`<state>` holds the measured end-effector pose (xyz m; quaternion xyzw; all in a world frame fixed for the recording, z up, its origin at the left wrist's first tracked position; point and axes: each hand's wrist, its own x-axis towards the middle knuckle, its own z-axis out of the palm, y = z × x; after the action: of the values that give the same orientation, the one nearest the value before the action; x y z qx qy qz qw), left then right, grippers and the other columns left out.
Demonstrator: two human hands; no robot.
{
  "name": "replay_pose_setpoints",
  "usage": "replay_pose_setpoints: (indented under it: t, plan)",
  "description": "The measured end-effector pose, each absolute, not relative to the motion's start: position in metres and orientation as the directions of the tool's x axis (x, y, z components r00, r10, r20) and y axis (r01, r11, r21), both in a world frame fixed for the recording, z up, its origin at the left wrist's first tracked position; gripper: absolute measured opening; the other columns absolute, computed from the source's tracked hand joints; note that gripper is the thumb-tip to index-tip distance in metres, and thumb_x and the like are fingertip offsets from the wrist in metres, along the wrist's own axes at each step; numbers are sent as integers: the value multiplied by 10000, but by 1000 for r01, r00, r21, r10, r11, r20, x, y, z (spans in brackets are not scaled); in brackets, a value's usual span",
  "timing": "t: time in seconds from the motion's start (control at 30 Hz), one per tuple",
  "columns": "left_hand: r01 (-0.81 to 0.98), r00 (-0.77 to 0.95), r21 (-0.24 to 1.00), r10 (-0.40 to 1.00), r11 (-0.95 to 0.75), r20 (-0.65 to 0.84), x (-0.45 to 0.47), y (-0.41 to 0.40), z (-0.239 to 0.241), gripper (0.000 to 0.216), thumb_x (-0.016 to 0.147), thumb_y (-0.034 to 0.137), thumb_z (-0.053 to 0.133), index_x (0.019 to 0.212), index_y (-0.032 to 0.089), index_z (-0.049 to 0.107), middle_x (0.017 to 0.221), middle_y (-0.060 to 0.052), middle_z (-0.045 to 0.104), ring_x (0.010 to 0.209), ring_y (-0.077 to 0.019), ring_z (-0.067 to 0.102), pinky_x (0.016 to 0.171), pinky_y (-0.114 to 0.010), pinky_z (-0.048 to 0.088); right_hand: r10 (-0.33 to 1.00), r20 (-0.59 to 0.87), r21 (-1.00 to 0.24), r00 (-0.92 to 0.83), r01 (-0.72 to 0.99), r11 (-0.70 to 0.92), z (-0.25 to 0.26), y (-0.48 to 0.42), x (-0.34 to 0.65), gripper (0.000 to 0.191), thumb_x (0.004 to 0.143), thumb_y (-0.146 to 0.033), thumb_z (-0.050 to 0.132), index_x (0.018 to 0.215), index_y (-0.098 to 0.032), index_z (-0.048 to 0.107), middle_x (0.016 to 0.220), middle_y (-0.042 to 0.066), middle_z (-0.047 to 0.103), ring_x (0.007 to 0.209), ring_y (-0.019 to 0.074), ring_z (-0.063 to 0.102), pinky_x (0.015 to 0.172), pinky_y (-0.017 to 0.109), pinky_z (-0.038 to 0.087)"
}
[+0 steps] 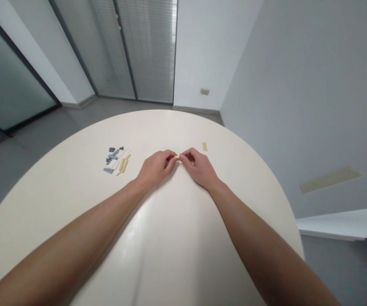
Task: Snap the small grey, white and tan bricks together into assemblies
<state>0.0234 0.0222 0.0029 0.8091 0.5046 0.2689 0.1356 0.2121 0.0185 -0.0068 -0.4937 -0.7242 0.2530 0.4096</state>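
Note:
Over the middle of the table, my left hand (158,167) and my right hand (199,165) meet fingertip to fingertip. Between their pinched fingers is a small tan building piece (177,157), mostly covered, so its full shape is hidden. Just beyond my right hand lies a flat tan piece (204,146) on its own. Left of my left hand is a loose group of small building pieces: tan bars (124,164), a blue-grey piece (108,171), dark pieces (112,149) and thin white ones.
The round white table (177,238) fills the lower view, its far edge curving in front of glass partitions (148,51). A grey wall (314,85) rises on the right. On the far wall sits a small socket plate (204,91).

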Motion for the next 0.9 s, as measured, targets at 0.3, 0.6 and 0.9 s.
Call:
replay_pose_setpoints:
  t: [0.3, 0.6, 0.9]
  plan:
    - [735, 339, 501, 887, -458, 313, 23, 22, 1, 269, 981, 378, 498, 1087, 216, 685, 956, -59, 737, 839, -211, 644, 709, -317, 452, 903, 379, -765, -205, 480, 430, -8, 20, 212, 162, 964, -348, 574, 1001, -216, 659, 945, 36, 728, 861, 174, 663, 808, 325, 502]
    - [699, 324, 550, 888, -457, 326, 23, 24, 0, 242, 966, 410, 546, 1058, 234, 686, 948, -37, 739, 819, -194, 653, 699, -315, 463, 895, 375, -740, -242, 503, 446, -10, 21, 213, 179, 968, -307, 586, 1081, -221, 695, 1044, 48, 737, 890, 167, 666, 838, 325, 516]
    - [693, 323, 549, 882, -468, 344, 23, 24, -2, 224, 961, 382, 560, 1074, 231, 680, 977, -43, 740, 834, -197, 662, 718, -326, 480, 889, 376, -703, -260, 545, 457, -9, 21, 212, 174, 980, -291, 573, 1085, -218, 690, 1048, 48, 739, 921, 170, 671, 854, 323, 513]
